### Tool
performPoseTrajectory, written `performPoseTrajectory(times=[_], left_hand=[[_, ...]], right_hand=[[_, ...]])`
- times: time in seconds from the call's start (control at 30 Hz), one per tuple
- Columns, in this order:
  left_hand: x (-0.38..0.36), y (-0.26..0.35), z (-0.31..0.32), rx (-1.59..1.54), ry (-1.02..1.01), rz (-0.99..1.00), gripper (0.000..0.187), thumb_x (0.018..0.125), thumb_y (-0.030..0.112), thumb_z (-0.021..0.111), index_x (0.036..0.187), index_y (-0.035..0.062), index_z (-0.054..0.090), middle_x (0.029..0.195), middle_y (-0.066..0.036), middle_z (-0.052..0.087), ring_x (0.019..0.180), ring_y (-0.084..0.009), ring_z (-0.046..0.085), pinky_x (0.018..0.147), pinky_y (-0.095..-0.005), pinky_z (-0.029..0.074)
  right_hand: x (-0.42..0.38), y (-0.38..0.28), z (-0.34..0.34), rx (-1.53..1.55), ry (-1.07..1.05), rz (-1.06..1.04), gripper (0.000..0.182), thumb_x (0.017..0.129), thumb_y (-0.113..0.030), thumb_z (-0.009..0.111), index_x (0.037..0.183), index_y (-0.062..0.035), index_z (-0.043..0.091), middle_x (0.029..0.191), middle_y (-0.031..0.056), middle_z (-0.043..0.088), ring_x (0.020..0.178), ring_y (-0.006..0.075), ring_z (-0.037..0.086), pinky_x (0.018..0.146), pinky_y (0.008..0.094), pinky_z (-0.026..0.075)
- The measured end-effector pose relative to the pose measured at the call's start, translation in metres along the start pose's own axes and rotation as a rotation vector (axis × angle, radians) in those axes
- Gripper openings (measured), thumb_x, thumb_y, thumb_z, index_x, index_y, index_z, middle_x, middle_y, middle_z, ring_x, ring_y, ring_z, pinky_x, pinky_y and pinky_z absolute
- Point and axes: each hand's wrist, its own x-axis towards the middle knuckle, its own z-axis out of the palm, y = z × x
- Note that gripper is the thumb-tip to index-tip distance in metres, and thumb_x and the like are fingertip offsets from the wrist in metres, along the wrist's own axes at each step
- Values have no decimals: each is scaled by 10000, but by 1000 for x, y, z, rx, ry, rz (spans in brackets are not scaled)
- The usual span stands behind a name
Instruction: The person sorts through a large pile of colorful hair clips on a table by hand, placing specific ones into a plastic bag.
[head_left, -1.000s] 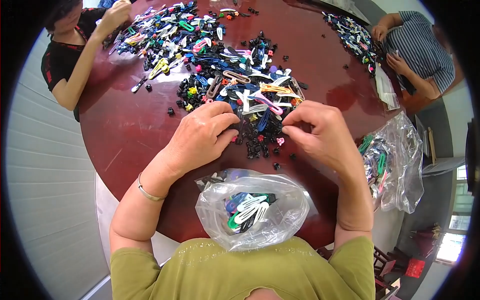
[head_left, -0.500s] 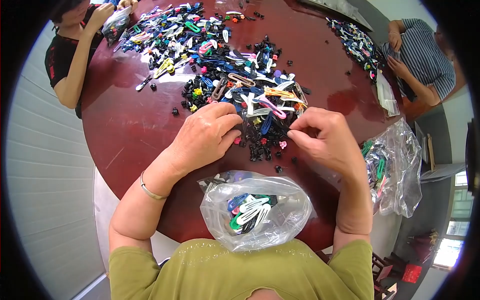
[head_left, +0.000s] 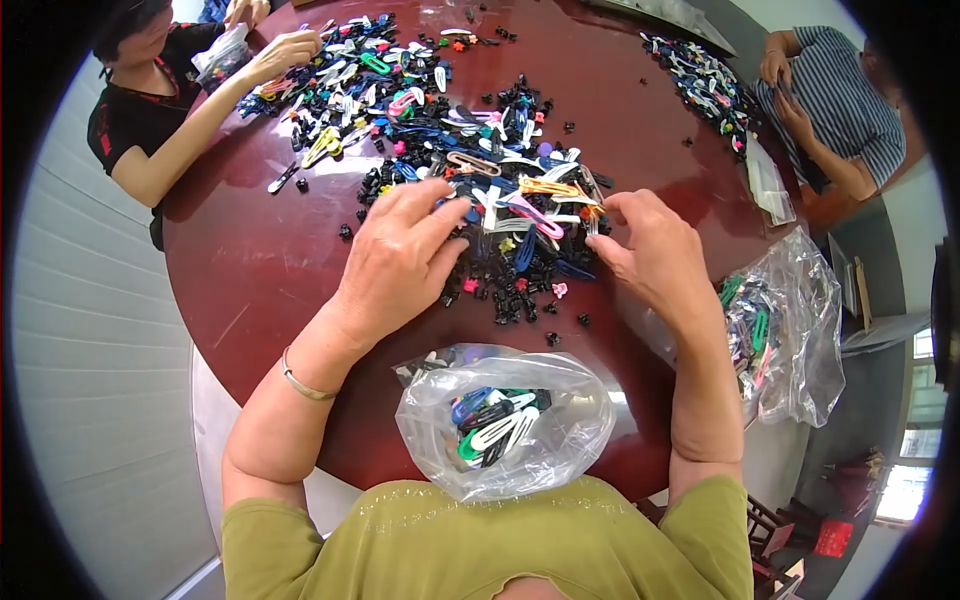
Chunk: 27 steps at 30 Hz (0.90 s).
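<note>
A heap of snap hair clips [head_left: 535,215] in many colours, mixed with small black claw clips [head_left: 515,300], lies in front of me. My left hand [head_left: 400,250] is over the heap's left side, its fingers apart and fingertips among the clips. At the right edge, my right hand [head_left: 655,245] has thumb and forefinger spread around the end of a pale clip, close beside an orange clip. Nearer my body stands an open clear plastic bag [head_left: 580,420]. White, black, green and blue snap clips [head_left: 495,425] lie inside it.
Another clear bag with clips [head_left: 800,350] sits at the table's right edge. A person in black [head_left: 150,130] reaches into the far left heap, holding a bag. Across on the right, a person in stripes [head_left: 850,110] works beside another clip pile [head_left: 705,80].
My right hand has opened from a pinch and moved slightly up and right. My left hand shifted left, fingers spreading. Black clips now overlie white ones in the bag. The left co-worker's arm reached out.
</note>
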Motion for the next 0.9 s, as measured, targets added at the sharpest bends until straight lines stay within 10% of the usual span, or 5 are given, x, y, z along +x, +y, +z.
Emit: performPoseTrajectory(times=[0.17, 0.57, 0.9], left_hand=[[-5, -10, 6, 31, -187, -1, 486, 795, 93, 726, 1260, 42, 593, 1436, -197, 470, 1337, -387, 428, 1101, -471, 335], [-1, -6, 1, -108, -194, 114, 229, 793, 61, 710, 1018, 33, 685, 1175, -128, 663, 1174, -314, 593, 1021, -441, 436], [-3, -8, 1, -107, -83, 170, 192, 795, 44, 676, 985, 18, 681, 1059, -117, 684, 1024, -283, 650, 920, -395, 499]], right_hand=[[3, 2, 21, 84, 0, -18, 262, 825, -181, 695, 1048, -52, 646, 981, 142, 656, 893, 364, 647, 773, 455, 519], [-1, -17, 28, 321, 43, -166, 170, 793, -163, 724, 923, -58, 697, 873, 99, 668, 757, 286, 662, 667, 382, 524], [8, -13, 20, 832, 29, 146, 128, 840, -112, 770, 814, -16, 689, 707, -35, 635, 648, 19, 515, 558, 202, 421]])
